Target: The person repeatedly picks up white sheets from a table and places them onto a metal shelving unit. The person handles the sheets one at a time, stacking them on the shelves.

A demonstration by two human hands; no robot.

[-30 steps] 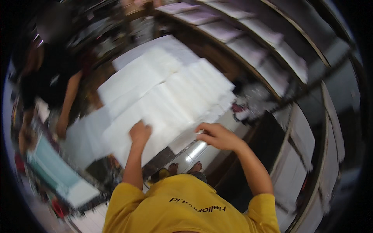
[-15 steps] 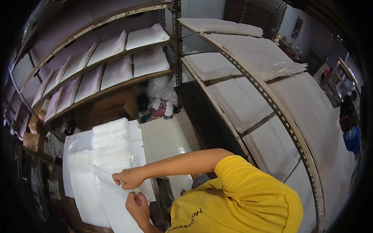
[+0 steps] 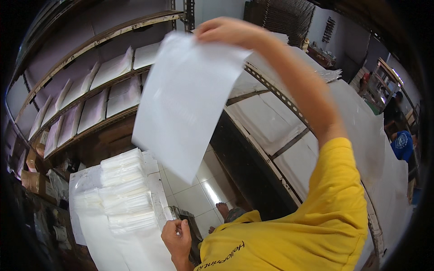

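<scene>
My right hand [image 3: 221, 31] is raised high and blurred by motion, its fingers pinching the top edge of a large white sheet [image 3: 185, 99]. The sheet hangs down at a tilt, above the floor and in front of the shelves. Low in the view, my left hand [image 3: 176, 239] is at the near edge of the worktable, fingers curled and thumb against them; whatever may be inside is hidden. Next to it on the table lie stacked bundles of thin, translucent white sheets or bags [image 3: 126, 189]. Flat white sheets [image 3: 122, 253] spread in front of those bundles.
A shelf rack [image 3: 90, 113] with stacks of white sheets stands at the back left. Another rack [image 3: 294, 108], loaded with large sheets, runs along the right. Cardboard boxes [image 3: 36, 180] sit at far left. A person in blue [image 3: 401, 144] is at far right.
My right hand has lifted the white sheet off the table and swung it up and to the right. My left hand has shifted slightly right, its fingers still curled.
</scene>
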